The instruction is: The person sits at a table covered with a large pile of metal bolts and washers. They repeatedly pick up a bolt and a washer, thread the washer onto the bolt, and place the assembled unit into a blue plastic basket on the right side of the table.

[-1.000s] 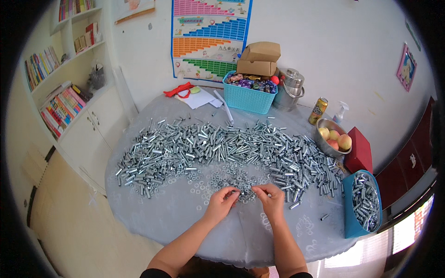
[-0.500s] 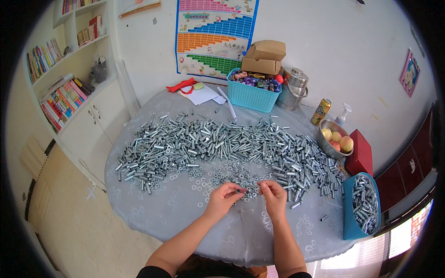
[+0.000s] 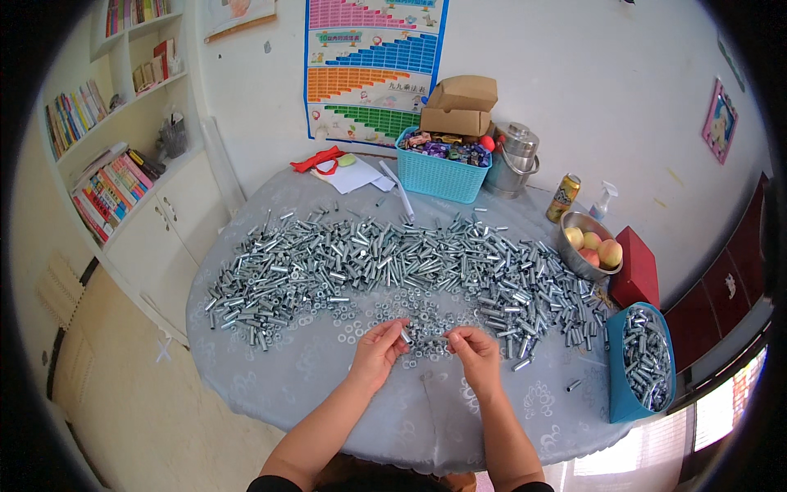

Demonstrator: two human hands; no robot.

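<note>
My left hand (image 3: 376, 354) is closed on a short, shiny metal sleeve (image 3: 406, 335), tilted at the fingertips. A little to its right, my right hand (image 3: 479, 353) pinches a small metal piece (image 3: 440, 339), too small to tell its kind. The two hands are apart, low over a heap of small metal nuts and washers (image 3: 420, 310). Beyond them a broad band of loose metal sleeves and rods (image 3: 373, 250) curves across the table. A few flat washers (image 3: 351, 332) lie scattered just left of the heap.
At the right edge a blue bin (image 3: 619, 385) holds many metal parts. Behind it stand a red box (image 3: 635, 266), a metal bowl (image 3: 574, 258) of fruit, a can (image 3: 563, 198) and a spray bottle (image 3: 604, 201). A turquoise basket (image 3: 443, 178) and a steel pot (image 3: 515, 168) stand at the back.
My hands have drawn a little apart, the left one moving left. The sleeve in my left hand now stands more upright. The view has shifted slightly.
</note>
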